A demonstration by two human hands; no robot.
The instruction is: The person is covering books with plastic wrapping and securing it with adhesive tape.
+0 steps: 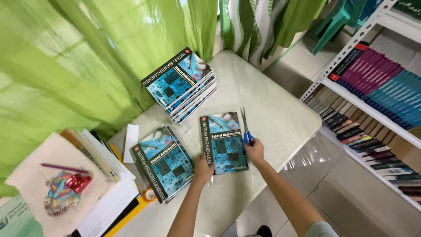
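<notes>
A green curtain (66,57) filled the view from nine o'clock up to twelve, hanging just behind a pale rounded table (272,109) that took the middle of the scene. At three o'clock stood a white metal shelf unit (351,44), its boards packed with rows of magenta, teal and dark book spines. Toward eight o'clock a loose heap of papers and folders (105,175) crowded the table's corner, with a cloth bag (44,175) beside it carrying a purple pencil (63,168) and a shiny red and multicoloured trinket. On the table at eleven o'clock lay a tall stack of blue paperback textbooks (180,85) with black spine bands, and at seven o'clock a lower stack of the same books (163,163), lying close beside the middle one. At the centre lay a single blue textbook (223,142) with clear wrapping under it. The left hand (202,169) pressed down on that book's lower left corner, fingers curled over the edge. The right hand (255,151) gripped blue-handled scissors (244,127), whose blades pointed to twelve o'clock along the book's right edge.
</notes>
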